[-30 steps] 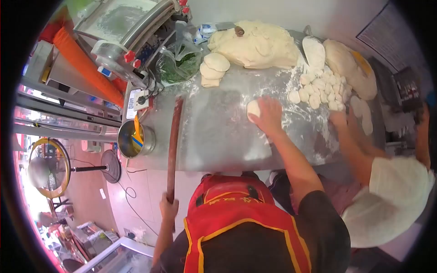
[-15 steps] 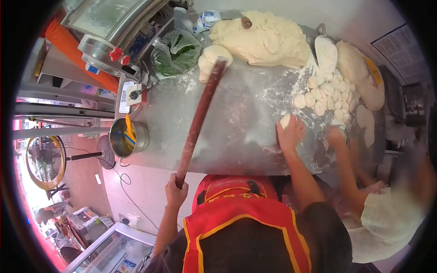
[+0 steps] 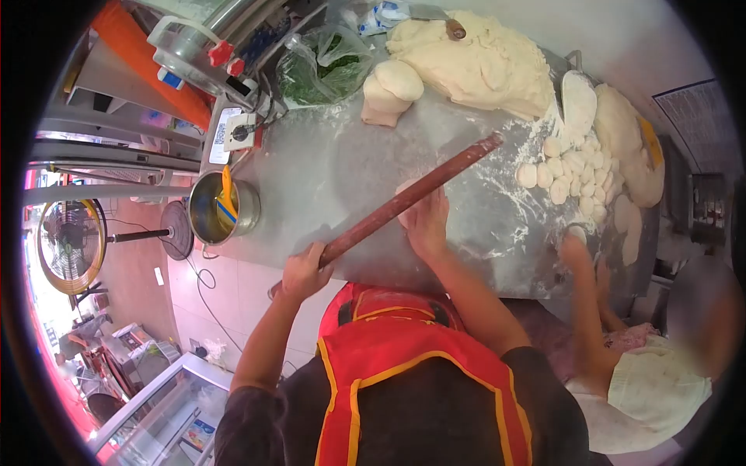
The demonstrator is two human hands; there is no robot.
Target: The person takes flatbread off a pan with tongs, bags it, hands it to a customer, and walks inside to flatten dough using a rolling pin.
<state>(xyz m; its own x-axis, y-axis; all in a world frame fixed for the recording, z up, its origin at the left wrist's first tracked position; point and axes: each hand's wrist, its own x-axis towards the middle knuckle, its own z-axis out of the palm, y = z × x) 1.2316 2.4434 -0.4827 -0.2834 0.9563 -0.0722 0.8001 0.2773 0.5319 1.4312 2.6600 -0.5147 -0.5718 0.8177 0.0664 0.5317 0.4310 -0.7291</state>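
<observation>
My left hand (image 3: 305,272) is closed around the near end of a long, dark reddish-brown rolling pin (image 3: 404,200), which slants up to the right above the metal table. My right hand (image 3: 429,225) is on the table just under the pin, its fingers at a small pale piece of dough (image 3: 404,190) partly covered by the pin. Right of it, many small flattened dough pieces (image 3: 571,175) lie in a floury heap. A folded lump of dough (image 3: 392,87) sits at the back, beside a large dough mass (image 3: 474,66).
A co-worker's hand (image 3: 573,252) touches a dough piece at the right. A metal pot (image 3: 249,210) with a yellow-handled tool stands at the table's left edge. Behind are a bag of greens (image 3: 326,70), a floury white scoop (image 3: 579,105) and another dough slab (image 3: 614,124).
The rolling pin has swung from near upright to slanting right, away from the folded lump. My right hand has moved left with the small dough piece to the table's middle.
</observation>
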